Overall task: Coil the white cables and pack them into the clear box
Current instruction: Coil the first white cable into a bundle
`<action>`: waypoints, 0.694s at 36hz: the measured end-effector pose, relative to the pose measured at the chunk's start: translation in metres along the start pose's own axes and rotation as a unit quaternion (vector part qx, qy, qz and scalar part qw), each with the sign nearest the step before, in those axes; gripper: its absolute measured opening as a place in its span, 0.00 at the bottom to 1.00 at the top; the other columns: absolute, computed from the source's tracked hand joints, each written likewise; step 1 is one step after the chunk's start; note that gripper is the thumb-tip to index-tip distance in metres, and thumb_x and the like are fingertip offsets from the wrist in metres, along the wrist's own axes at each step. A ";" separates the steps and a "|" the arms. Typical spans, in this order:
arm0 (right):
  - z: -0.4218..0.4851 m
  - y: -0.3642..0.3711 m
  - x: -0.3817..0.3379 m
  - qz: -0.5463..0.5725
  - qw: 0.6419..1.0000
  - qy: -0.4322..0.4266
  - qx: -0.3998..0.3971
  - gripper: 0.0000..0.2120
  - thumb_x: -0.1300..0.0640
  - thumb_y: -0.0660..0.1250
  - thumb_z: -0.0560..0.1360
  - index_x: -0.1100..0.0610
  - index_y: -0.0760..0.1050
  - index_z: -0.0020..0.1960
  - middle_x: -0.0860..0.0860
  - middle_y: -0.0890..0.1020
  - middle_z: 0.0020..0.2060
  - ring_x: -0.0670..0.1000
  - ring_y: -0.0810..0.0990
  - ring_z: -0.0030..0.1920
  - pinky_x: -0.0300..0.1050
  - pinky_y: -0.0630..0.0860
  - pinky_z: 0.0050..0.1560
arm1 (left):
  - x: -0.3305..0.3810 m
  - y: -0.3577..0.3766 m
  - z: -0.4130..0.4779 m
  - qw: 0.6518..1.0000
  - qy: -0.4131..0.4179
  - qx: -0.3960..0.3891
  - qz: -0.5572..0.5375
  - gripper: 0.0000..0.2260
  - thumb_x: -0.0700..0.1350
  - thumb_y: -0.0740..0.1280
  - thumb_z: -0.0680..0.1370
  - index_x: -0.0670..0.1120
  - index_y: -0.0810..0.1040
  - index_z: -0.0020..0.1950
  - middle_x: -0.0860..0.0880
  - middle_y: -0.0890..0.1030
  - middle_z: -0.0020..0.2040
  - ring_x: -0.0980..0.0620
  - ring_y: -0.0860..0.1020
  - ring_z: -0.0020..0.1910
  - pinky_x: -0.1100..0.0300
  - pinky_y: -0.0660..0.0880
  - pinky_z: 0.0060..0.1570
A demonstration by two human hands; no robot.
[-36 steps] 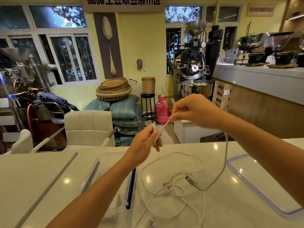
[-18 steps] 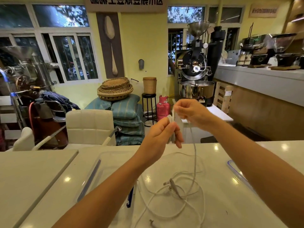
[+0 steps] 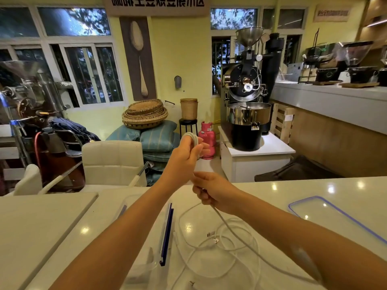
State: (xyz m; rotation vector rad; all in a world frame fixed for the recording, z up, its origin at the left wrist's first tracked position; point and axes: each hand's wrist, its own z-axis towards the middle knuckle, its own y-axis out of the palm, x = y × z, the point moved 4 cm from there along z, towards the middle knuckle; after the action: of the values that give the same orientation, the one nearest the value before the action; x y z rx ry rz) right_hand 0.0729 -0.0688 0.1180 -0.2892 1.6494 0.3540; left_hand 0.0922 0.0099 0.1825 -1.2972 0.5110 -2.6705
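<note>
On the white counter (image 3: 272, 195) the clear box (image 3: 165, 237) sits open at left, its lid (image 3: 314, 210) lying right, loose white cables (image 3: 240, 231) between. The right hand (image 3: 211, 190) pinches one strand; the left hand (image 3: 184, 153), raised above it, grips a small coil (image 3: 191, 136).

Noted beyond the white worktop (image 3: 261, 191): a cream padded chair (image 3: 113, 162), stacked blue cushions (image 3: 159, 137) with woven baskets (image 3: 144, 115) on top, a wicker bin (image 3: 188, 108) on a black stool (image 3: 188, 122), a pink gas cylinder (image 3: 208, 132) just beside the stool, and a black coffee roaster (image 3: 246, 84) on a white cabinet (image 3: 255, 166).
</note>
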 end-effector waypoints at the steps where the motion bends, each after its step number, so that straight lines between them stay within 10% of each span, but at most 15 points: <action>1: -0.003 0.002 0.000 -0.012 1.000 0.010 -0.009 0.10 0.57 0.55 0.80 0.51 0.74 0.47 0.49 0.68 0.28 0.42 0.62 0.23 0.33 0.58 0.24 | -0.003 -0.001 0.001 1.000 0.004 0.005 0.011 0.04 0.38 0.55 0.80 0.41 0.68 0.51 0.49 0.77 0.47 0.66 0.79 0.42 0.74 0.75 0.45; 10: -0.030 0.010 -0.006 -0.063 0.996 0.036 -0.053 0.24 0.64 0.56 0.79 0.53 0.55 0.72 0.53 0.80 0.35 0.43 0.73 0.23 0.34 0.72 0.26 | -0.020 -0.006 0.003 0.985 0.010 0.001 0.172 0.10 0.39 0.53 0.81 0.33 0.68 0.55 0.39 0.77 0.59 0.45 0.76 0.60 0.65 0.70 0.49; 16: -0.039 -0.003 -0.037 -0.005 0.998 -0.004 -0.056 0.06 0.68 0.59 0.76 0.60 0.72 0.46 0.52 0.78 0.26 0.44 0.74 0.21 0.34 0.72 0.22 | -0.046 -0.012 -0.008 0.982 -0.055 -0.021 0.178 0.09 0.43 0.53 0.81 0.39 0.69 0.49 0.34 0.77 0.52 0.41 0.75 0.49 0.48 0.70 0.48; 20: -0.037 -0.016 -0.062 0.074 0.993 -0.065 -0.068 0.08 0.64 0.61 0.73 0.63 0.76 0.37 0.52 0.79 0.24 0.45 0.76 0.21 0.32 0.74 0.22 | -0.042 -0.006 -0.018 0.992 -0.064 -0.020 0.104 0.13 0.43 0.51 0.82 0.47 0.65 0.37 0.51 0.72 0.34 0.61 0.72 0.33 0.69 0.67 0.35; 25: -0.026 -0.036 -0.083 0.222 0.965 -0.125 -0.054 0.25 0.63 0.49 0.75 0.62 0.81 0.31 0.54 0.80 0.23 0.47 0.78 0.22 0.33 0.76 0.23 | -0.032 0.012 -0.028 0.994 -0.083 -0.037 -0.063 0.20 0.56 0.50 0.78 0.41 0.72 0.47 0.50 0.79 0.40 0.60 0.79 0.39 0.63 0.75 0.47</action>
State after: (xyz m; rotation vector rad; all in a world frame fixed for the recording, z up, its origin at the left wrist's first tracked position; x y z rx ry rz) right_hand 0.0725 -0.1135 0.2006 0.0511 1.4367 0.7880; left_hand 0.0897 0.0136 0.1380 -1.6064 0.5285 -2.6334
